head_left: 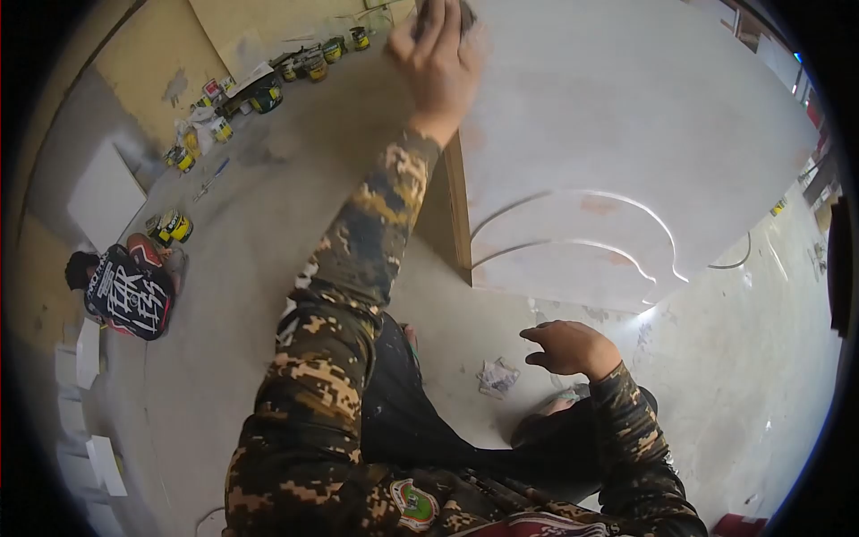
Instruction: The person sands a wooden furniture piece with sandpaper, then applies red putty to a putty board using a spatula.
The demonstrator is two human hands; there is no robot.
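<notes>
A large board (617,116) with a whitish-grey coat and brownish patches stands before me. Two curved lines (573,242) mark its near end, and bare wood shows along its left edge (457,215). My left hand (438,67) reaches far forward at the board's left side, fingers bent over a dark pad (469,16). The frame's top cuts off part of the pad, and its kind does not show. Held low, near my knee and apart from the board's near edge, my right hand (573,347) has its fingers apart and nothing in them.
Paint cans (313,64) line the left wall, with more cans (170,225) nearer. A person (134,286) crouches at the left beside white pieces (87,353). Crumpled paper (498,378) lies on the floor near my feet. A thin hose (738,255) curves at the right.
</notes>
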